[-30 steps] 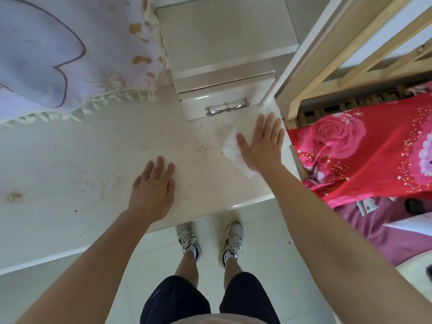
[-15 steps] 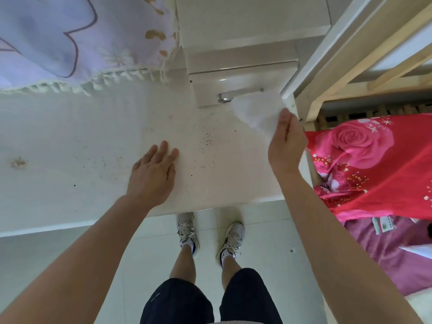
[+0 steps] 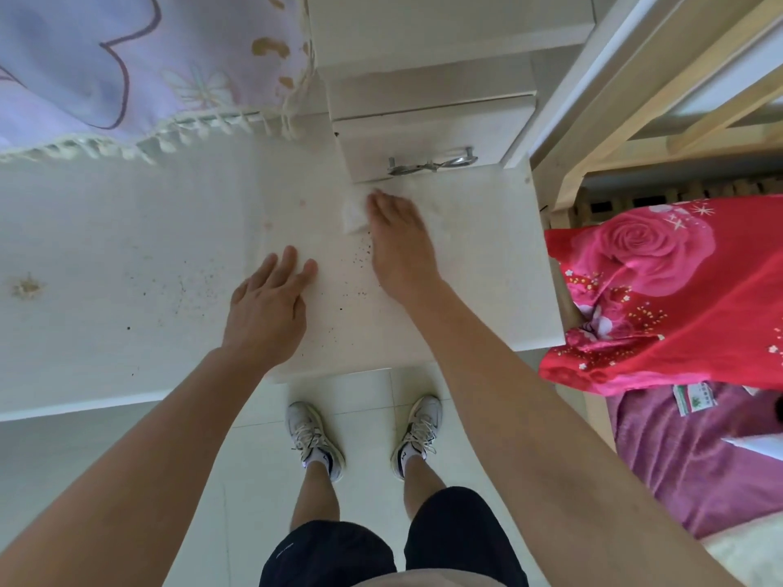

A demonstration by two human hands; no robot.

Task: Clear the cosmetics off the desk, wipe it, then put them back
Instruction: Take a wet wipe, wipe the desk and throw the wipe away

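From the head camera, looking down: my right hand lay flat, fingers together, pressing a white wipe onto the worktop — not clenched, just palm-down on top of it, with only a crumpled edge of the wipe showing past the left side of my fingers. That put the wipe at the back of the worktop, just in front of the small drawer unit with its metal handle. My left hand held nothing; it rested open, fingers spread a little, braced on the worktop nearer the front edge.

The relation that mattered: the dark specks lay between my two hands, nearer me than the wipe and touching the left side of my right hand. So the right hand was the one placed to deal with them, and I judged the coming stroke should run back toward me, along the line of my forearm. My fingers pointed away from me, toward the drawer, and what showed of the wipe ran roughly the same front-to-back way. No cosmetics were in view on the worktop — a brown stain sat far off to the left, unwiped.
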